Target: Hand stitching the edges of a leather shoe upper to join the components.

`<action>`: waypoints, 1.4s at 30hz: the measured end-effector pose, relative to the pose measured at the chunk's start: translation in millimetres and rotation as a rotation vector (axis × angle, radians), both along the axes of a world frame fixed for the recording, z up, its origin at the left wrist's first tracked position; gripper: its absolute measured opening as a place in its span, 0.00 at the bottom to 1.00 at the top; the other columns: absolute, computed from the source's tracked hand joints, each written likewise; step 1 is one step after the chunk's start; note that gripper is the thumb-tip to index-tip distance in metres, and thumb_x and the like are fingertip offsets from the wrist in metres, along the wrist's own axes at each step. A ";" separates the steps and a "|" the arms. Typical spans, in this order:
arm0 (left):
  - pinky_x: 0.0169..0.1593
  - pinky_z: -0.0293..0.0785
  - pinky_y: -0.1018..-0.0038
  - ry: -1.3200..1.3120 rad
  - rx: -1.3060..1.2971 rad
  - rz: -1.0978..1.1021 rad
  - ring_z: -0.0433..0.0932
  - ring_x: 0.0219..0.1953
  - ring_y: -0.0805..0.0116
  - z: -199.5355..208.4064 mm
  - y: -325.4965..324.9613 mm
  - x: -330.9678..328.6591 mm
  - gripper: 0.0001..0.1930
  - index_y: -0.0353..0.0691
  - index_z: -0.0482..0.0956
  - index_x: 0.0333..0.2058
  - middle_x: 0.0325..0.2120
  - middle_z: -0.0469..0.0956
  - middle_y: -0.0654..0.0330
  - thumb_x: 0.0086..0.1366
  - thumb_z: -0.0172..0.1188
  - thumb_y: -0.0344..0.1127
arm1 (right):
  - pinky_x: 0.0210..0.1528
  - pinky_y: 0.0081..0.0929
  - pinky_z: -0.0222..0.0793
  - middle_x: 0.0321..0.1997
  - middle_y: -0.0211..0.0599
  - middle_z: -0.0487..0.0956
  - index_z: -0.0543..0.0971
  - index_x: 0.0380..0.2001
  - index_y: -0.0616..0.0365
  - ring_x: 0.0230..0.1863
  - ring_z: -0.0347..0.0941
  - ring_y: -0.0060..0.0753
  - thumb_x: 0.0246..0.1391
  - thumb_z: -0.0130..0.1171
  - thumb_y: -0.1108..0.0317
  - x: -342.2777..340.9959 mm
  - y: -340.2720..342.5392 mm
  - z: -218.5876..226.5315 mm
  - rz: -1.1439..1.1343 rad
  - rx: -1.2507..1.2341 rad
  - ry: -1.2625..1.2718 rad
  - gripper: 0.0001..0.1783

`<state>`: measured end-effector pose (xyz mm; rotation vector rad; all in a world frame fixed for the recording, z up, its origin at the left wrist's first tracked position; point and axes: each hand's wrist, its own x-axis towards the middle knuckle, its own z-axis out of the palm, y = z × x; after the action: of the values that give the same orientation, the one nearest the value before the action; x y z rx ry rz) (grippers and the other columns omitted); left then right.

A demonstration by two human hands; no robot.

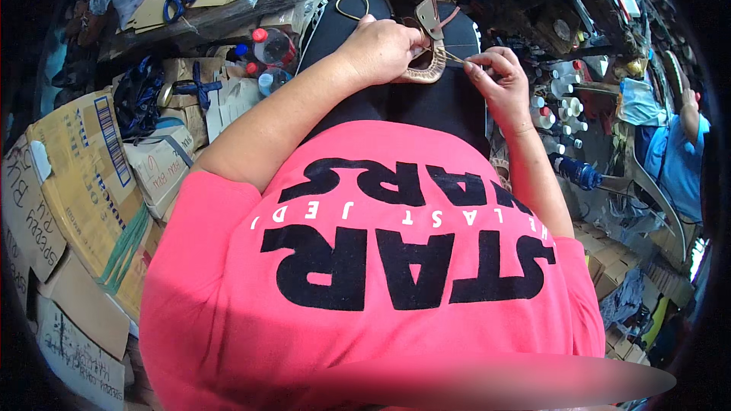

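shoe (435,68) is far, around the middle, on my dark lap (358,110). its far end runs into clutter near the top rim and is hard to make out. my left hand (378,49) covers part of its left side; those fingertips are partly hidden.

grip: left fingers curled against the shoe, can't tell how tightly they close or whether they pinch it. right hand (496,84), just right of the shoe, has thumb and forefinger pressed together on the thread (454,56), which runs left to the shoe's stitched edge. loop of cord (352,6) just left of my left hand; where it ends, can't tell.

writing: pink shirt (373,251) has big black letters and a smaller white line, upside down. boxes (84,160) at left carry print and marker scrawl, partly cut by the dark rim. scissors (181,0) far left. person (680,164) in blue at far right, cut off, details unclear. near part of shirt smeared over.
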<state>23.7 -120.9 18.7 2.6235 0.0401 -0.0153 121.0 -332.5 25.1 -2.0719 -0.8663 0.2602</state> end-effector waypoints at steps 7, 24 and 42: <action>0.45 0.66 0.57 0.065 0.028 -0.019 0.77 0.38 0.57 6.2 -0.1 1.1 0.12 0.49 0.80 0.40 0.31 0.80 0.57 0.59 0.51 0.37 | 0.37 0.29 0.66 0.32 0.36 0.76 0.78 0.28 0.56 0.34 0.72 0.33 0.48 0.61 0.65 6.7 -1.3 41.5 0.119 -0.323 -0.053 0.07; 0.44 0.63 0.60 -0.082 0.189 -0.064 0.76 0.38 0.60 4.6 -1.0 -5.2 0.10 0.48 0.80 0.37 0.28 0.79 0.61 0.58 0.52 0.36 | 0.48 0.37 0.60 0.32 0.32 0.76 0.75 0.31 0.49 0.41 0.72 0.38 0.50 0.55 0.63 39.6 43.9 50.6 0.609 -0.470 -0.784 0.06; 0.40 0.68 0.79 -0.527 -0.616 -0.065 0.74 0.35 0.74 76.0 31.7 -48.0 0.02 0.37 0.79 0.28 0.28 0.76 0.62 0.58 0.61 0.28 | 0.46 0.23 0.65 0.36 0.33 0.77 0.77 0.38 0.61 0.39 0.71 0.23 0.58 0.54 0.60 83.5 25.1 49.6 0.307 0.551 0.736 0.14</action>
<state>-24.4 -89.2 94.6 1.9425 -0.2012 0.5492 204.5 -307.4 74.7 -1.1843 -0.6797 0.7929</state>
